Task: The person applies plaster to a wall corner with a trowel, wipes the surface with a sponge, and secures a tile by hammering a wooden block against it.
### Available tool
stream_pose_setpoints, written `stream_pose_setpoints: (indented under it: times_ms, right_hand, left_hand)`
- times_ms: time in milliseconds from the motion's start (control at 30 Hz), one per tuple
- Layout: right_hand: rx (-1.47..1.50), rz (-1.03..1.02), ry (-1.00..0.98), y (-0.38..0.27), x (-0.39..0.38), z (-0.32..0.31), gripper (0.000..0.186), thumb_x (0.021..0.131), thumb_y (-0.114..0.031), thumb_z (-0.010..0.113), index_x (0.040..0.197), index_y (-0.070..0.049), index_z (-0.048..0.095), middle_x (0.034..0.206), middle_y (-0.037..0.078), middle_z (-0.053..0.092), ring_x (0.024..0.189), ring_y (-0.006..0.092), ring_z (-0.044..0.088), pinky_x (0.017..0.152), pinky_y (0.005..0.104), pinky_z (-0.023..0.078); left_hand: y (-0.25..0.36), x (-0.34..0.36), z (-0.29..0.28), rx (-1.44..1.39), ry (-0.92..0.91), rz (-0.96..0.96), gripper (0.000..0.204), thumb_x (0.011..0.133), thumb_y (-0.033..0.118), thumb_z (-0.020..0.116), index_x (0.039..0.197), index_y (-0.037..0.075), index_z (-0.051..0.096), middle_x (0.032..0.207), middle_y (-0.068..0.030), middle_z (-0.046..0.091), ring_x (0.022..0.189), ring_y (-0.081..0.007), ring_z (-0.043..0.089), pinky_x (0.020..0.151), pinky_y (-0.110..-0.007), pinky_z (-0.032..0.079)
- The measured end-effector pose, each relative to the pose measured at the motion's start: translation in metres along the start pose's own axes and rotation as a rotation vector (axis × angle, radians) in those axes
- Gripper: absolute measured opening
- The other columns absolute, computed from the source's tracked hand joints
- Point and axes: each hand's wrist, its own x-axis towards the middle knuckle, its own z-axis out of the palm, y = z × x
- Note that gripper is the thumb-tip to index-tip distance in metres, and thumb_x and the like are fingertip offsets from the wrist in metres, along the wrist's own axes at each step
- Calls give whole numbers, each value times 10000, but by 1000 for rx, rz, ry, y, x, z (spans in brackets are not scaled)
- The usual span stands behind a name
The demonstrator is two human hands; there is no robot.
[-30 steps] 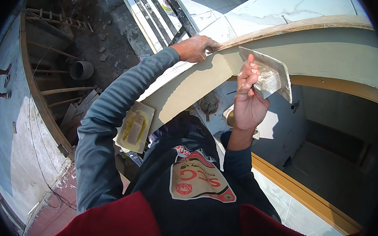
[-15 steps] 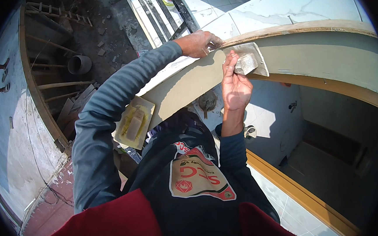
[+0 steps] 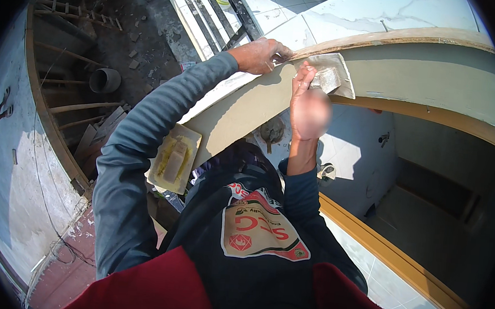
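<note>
While my right hand (image 3: pixel 309 104) grips the pale float (image 3: pixel 328 77) at the grey plaster band (image 3: pixel 250 109), on the near side of the wooden strip (image 3: pixel 393 37), my left hand (image 3: pixel 259 56) bends its fingers at the strip's left end; whether they clasp it, I cannot tell. A yellow-stained float (image 3: pixel 175 160) sits nearer, left.

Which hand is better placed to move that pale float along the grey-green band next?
Probably the right hand: its fingers are on the float, at the grey-green band. The left hand is by the wooden strip, with no tool visible in it.
</note>
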Motion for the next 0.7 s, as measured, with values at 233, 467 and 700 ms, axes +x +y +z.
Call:
stream_pose_setpoints:
  times_ms: [233, 467, 700]
  right_hand:
    - [198, 78, 10, -8, 5, 2, 387, 947, 49, 440, 1291, 217, 383, 1231, 295, 487, 1154, 367, 509, 1039, 406, 529]
    - [222, 39, -7, 3, -4, 26, 425, 931, 48, 440, 1328, 180, 366, 1251, 287, 476, 1186, 367, 497, 1052, 423, 515]
    - [114, 111, -279, 32, -41, 62, 594, 879, 89, 483, 1436, 129, 280, 1252, 231, 469, 1237, 289, 471, 1113, 362, 451]
  left_hand:
    - [3, -2, 1, -5, -6, -52, 579, 780, -10, 701, 1338, -19, 547, 1280, -206, 613, 1174, -288, 621, 907, -341, 543]
    - [2, -5, 0, -14, -12, -55, 624, 745, -97, 629, 1356, -15, 529, 1300, -194, 603, 1194, -287, 610, 913, -348, 536]
    - [5, -4, -2, -36, -16, -44, 635, 731, -184, 500, 1341, -12, 541, 1291, -203, 604, 1210, -298, 598, 924, -358, 530]
